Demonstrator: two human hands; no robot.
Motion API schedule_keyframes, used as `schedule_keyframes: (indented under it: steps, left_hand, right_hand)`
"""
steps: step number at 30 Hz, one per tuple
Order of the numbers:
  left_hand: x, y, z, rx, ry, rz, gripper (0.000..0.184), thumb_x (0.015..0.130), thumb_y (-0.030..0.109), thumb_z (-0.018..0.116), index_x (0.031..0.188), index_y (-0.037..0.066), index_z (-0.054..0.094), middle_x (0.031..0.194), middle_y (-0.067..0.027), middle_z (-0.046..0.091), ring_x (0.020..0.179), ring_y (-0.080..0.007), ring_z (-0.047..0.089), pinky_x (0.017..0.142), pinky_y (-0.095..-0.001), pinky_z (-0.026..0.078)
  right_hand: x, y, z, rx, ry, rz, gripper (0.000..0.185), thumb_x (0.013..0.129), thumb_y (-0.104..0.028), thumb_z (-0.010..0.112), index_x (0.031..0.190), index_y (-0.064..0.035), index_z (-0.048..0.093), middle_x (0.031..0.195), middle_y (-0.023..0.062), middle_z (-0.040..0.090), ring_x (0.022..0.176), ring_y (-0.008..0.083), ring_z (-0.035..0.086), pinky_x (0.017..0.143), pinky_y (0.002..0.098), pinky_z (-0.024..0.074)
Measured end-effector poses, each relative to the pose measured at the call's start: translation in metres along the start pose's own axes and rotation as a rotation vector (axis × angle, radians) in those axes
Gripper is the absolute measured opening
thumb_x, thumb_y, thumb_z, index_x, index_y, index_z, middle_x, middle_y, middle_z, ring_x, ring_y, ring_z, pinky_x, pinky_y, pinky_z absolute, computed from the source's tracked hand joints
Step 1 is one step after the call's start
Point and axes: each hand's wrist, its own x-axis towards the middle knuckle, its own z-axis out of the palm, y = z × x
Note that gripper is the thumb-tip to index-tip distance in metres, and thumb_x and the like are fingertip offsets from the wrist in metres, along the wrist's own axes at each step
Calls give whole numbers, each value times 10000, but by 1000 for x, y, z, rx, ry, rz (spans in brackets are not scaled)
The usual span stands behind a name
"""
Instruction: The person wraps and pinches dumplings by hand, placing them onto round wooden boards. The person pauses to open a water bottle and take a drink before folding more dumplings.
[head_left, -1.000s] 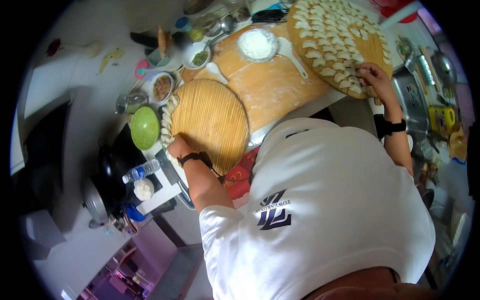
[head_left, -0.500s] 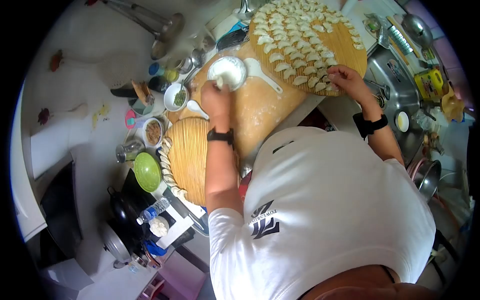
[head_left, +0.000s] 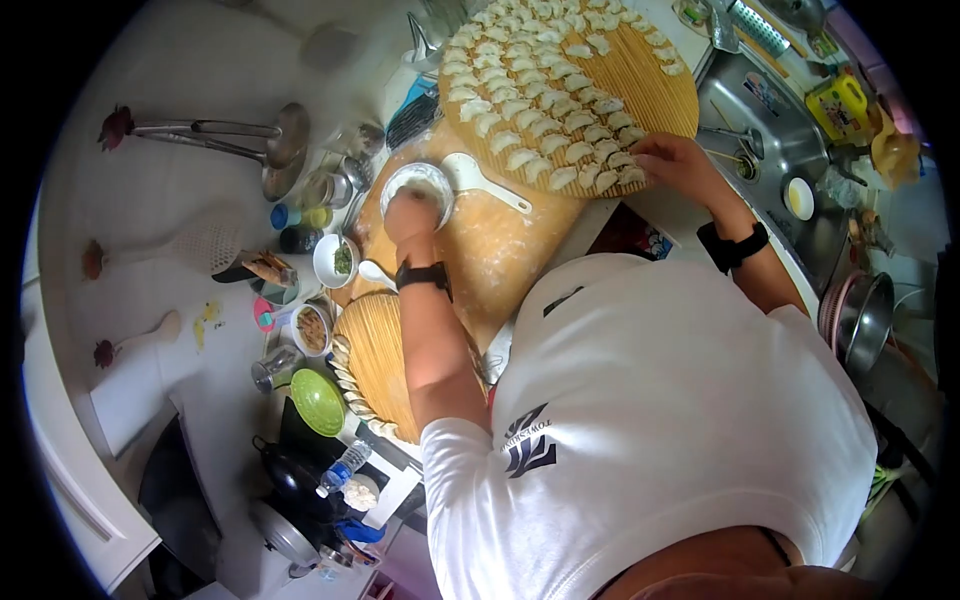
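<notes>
My left hand (head_left: 412,212) reaches down into a bowl of white flour (head_left: 425,178), its fingers closed. The dumpling that showed in it a moment before is now hidden by the hand and the rim. My right hand (head_left: 672,163) is at the near right edge of a round wooden board (head_left: 640,85) bearing many rows of dumplings (head_left: 555,95). Its fingers are bent together over the last dumplings in the row; what they grip there is hidden. A white slotted spatula (head_left: 485,185) lies beside the flour bowl on a floured wooden work board (head_left: 490,250).
A second round board (head_left: 378,345) on the left carries dumplings along its edge. Nearby are a bowl of chopped greens (head_left: 336,262), a white spoon (head_left: 376,275), a bowl of brown filling (head_left: 312,328) and a green bowl (head_left: 317,402). A steel sink (head_left: 765,140) is at right.
My left hand has lowered into the flour bowl with the dumpling. My right hand stays at the board's edge. The whole view has shifted and turned slightly.
</notes>
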Motion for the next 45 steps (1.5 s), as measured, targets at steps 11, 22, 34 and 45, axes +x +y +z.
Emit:
schedule_keyframes:
  steps: [11,22,34,45]
  left_hand:
    - [-111,-60,-62,-1794,-171,-281,223,883,91,621,1096,41,581,979,-110,675,760,-138,629,593,-222,485]
    - [-194,-57,-15,-2170,-322,-255,348,900,167,601,1205,9,549,1165,-223,616,841,-218,640,727,-311,533]
    - [-223,-58,-33,-2336,-256,-288,388,935,221,501,1243,-13,523,1205,-245,593,987,-277,615,847,-381,494]
    - [-234,-50,-41,-2184,-194,-264,373,872,-23,437,1238,-52,508,1204,-253,583,1003,-274,609,792,-315,517]
  right_hand:
    - [66,-33,92,-154,-288,-442,143,849,-114,664,958,-22,659,807,40,647,722,125,605,650,283,484]
    - [154,-76,279,-470,-461,-873,84,758,-130,633,792,-59,664,773,144,643,723,335,613,645,441,465]
    - [174,-72,326,-951,-571,-665,199,813,-51,549,957,-17,681,1027,215,659,941,375,637,814,441,501]
    - [181,-80,325,-763,-476,-926,172,796,-151,555,803,-18,664,843,205,658,805,383,632,726,475,493]
